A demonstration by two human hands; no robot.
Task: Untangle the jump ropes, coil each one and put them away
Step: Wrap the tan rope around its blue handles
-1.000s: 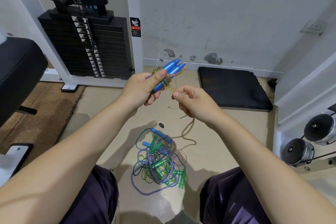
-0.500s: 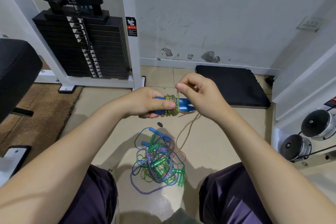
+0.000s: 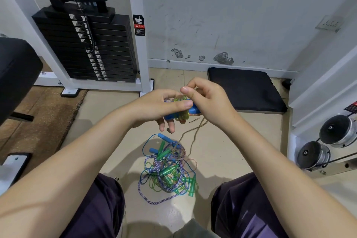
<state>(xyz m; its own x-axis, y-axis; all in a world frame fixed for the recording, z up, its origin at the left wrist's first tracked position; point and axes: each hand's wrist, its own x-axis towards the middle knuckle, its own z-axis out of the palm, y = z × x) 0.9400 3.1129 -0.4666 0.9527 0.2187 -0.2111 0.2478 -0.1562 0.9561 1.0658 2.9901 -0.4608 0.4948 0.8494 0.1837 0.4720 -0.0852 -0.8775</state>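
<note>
My left hand (image 3: 160, 106) grips a pair of blue jump rope handles (image 3: 193, 111) held level, with a yellowish clear cord (image 3: 181, 116) wound round them in several turns. Just above the handles my right hand (image 3: 208, 100) pinches that cord between thumb and fingers. The cord's loose tail (image 3: 195, 135) hangs down to the floor. Below, between my knees, lies a tangled pile of jump ropes (image 3: 168, 168): green clear ones with green handles, a blue one with blue handles, and a purple-white braided one.
A black weight stack (image 3: 87, 48) in a white frame stands at the back left. A black padded seat (image 3: 17, 71) juts in at the left. A black mat (image 3: 245, 89) lies by the wall. Metal rollers (image 3: 336, 131) sit at the right.
The handles dropped from pointing up to lying level, lower down. My right hand came over them carrying the cord, adding turns round the handles.
</note>
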